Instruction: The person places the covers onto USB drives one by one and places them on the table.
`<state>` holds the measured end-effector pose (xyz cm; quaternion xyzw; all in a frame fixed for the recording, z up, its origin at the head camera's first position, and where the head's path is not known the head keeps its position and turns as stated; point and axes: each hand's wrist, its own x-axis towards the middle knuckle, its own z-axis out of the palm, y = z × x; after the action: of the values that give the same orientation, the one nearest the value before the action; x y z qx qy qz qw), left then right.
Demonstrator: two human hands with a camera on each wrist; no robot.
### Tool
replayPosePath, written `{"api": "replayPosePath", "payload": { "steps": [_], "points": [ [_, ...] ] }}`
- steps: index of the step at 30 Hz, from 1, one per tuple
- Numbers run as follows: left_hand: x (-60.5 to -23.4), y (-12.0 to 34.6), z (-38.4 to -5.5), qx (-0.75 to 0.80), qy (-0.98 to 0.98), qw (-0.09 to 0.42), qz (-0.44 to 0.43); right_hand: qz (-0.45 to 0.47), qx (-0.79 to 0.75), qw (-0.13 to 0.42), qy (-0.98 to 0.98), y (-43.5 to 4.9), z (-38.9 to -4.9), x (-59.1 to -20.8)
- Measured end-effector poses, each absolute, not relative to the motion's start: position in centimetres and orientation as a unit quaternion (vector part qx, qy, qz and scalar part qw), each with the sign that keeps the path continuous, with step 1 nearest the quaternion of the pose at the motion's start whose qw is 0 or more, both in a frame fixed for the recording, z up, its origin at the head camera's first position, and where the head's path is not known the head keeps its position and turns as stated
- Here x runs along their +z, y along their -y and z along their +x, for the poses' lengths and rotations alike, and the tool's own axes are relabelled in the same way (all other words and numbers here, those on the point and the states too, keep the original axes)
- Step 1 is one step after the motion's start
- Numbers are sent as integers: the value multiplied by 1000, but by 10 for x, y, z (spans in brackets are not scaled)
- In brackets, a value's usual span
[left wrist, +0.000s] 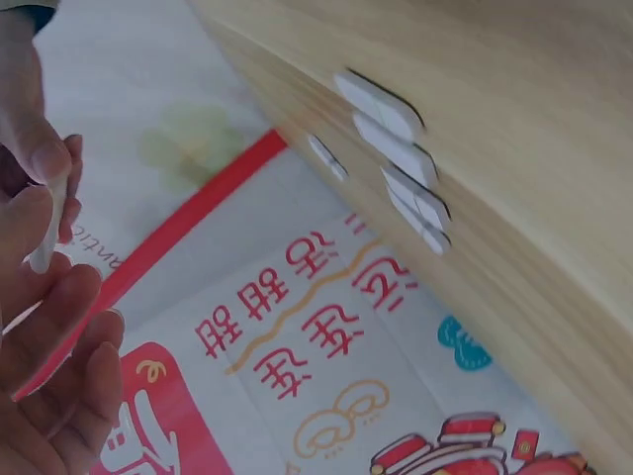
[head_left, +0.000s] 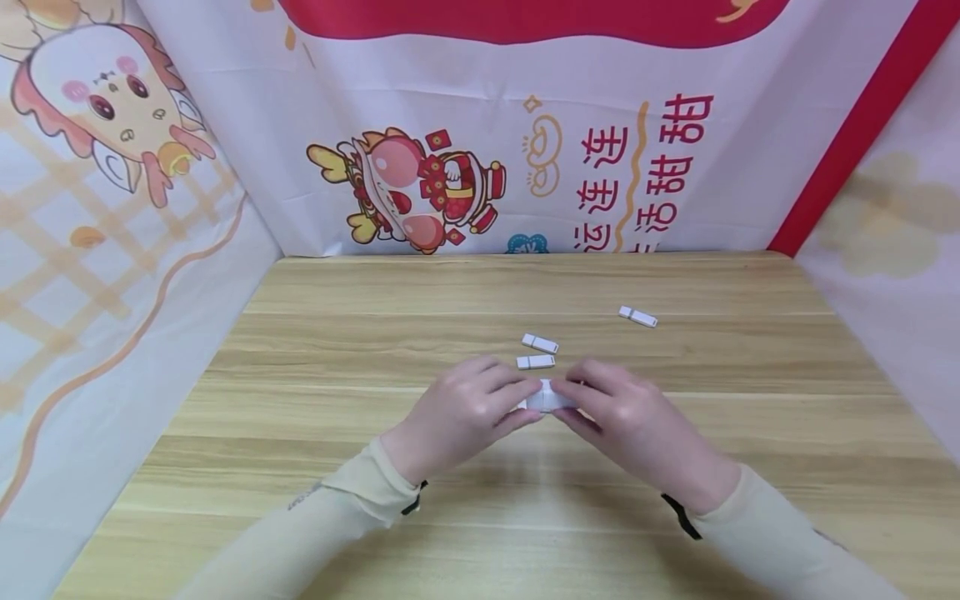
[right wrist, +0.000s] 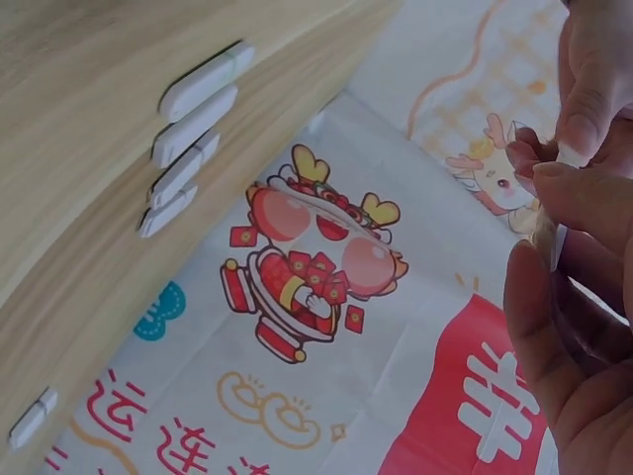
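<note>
In the head view my left hand (head_left: 468,408) and right hand (head_left: 626,412) meet near the table's middle. Between them is a small white USB flash drive (head_left: 545,397), pinched from both ends by fingers and thumbs. It shows edge-on as a thin white strip in the left wrist view and is mostly covered by fingers in the right wrist view. Just beyond the hands lie two more white flash drives (head_left: 540,343). Both wrist views show several drives (left wrist: 381,104) in a row on the table; the hands hide some of these from the head camera.
Farther back to the right, a single flash drive (head_left: 637,317) lies apart from the row. The wood-grain table (head_left: 360,325) ends at a printed white cloth (head_left: 420,83) hanging behind it. More cloth (head_left: 112,292) hangs along the left and right sides.
</note>
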<state>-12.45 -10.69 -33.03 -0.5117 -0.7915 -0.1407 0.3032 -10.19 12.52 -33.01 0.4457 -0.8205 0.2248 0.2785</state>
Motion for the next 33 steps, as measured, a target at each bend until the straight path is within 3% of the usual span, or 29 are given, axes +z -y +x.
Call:
{"api": "replayPosePath", "payload": {
  "steps": [4,14,22,33],
  "points": [
    [-332,105,-127,-62,783,335,-521,450,195,283,824,-126,-102,-334],
    [-335,105,-133,39,756,356,-548,453,154,296,826,-125,-104,-342],
    [-336,107,-144,15,743,338,-578,449,157,275,836,-126,-106,-343],
    [-340,107,-160,-123,756,250,-592,455,169,282,827,-124,-114,-345]
  ]
}}
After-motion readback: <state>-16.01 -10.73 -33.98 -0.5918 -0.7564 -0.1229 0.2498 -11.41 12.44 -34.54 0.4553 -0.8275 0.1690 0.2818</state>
